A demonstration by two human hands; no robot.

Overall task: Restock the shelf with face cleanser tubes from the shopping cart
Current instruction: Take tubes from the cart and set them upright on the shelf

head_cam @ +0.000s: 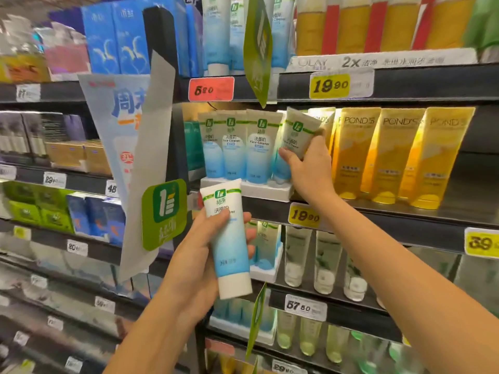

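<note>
Face cleanser tubes [235, 147] stand three in a row in a white tray [264, 191] on the middle shelf [378, 215]. Their caps are down, their crimped ends up and their long axes upright.

A fourth tube [297, 133] leans at the right end of that row. Its crimped end tips to the right and its blue lower part runs down and left toward the tray. The right hand [310, 171] grips it about the middle, thumb across the front and fingers behind.

A fifth tube [229, 238] is held lower and nearer the camera, in front of the shelf edge. Its cap is down and its long axis close to upright, the top leaning slightly left. The left hand [197, 252] wraps it from the left, thumb over the printed front and fingertips showing at its right side.

Yellow Pond's tubes [399, 157] stand on the same shelf just beside the right hand, crowding the right end of the row. A green hanging sign [258, 49] dips from the shelf above, its point just over the fourth tube. A green brand flag [164, 211] juts out to the left of the left hand. A yellow price tag [304, 215] sits on the shelf edge under the right wrist.
</note>
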